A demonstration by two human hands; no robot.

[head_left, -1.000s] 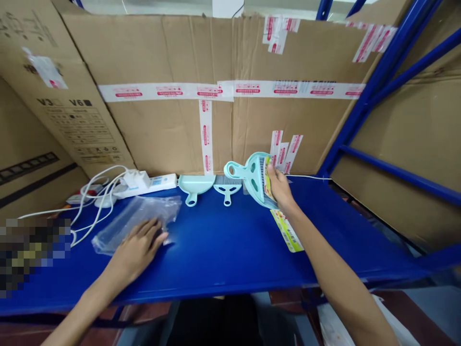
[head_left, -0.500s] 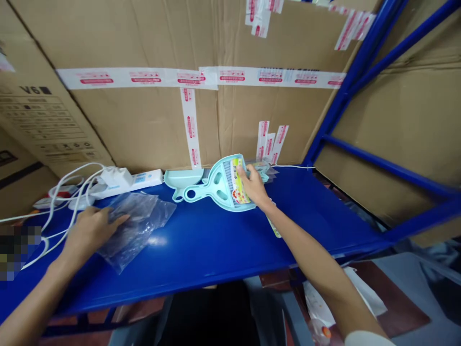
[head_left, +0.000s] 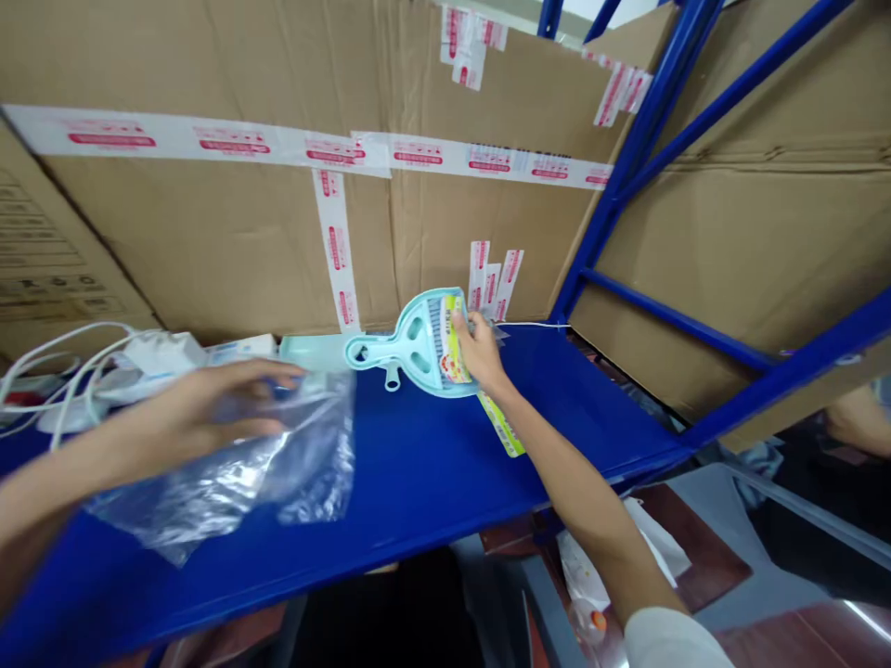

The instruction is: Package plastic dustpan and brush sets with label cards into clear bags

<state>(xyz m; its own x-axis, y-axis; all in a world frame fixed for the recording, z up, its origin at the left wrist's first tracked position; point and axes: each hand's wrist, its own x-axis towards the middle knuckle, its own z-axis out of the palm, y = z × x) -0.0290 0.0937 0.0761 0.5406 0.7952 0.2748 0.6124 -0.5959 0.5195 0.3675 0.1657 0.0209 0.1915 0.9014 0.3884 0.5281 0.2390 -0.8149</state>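
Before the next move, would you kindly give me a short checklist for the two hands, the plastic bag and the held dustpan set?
1. Right hand gripping the dustpan set: ok, fingers and thumb are on its wide end.
2. Printed card in the set: ok, it lies over part of the bristles.
3. Left hand gripping the plastic bag: cannot tell, the hand is at the bag but blurred.
4. Bag mouth open: cannot tell, the clear film is crumpled.
5. Second card in full view: not ok, the right forearm appears to cover part.
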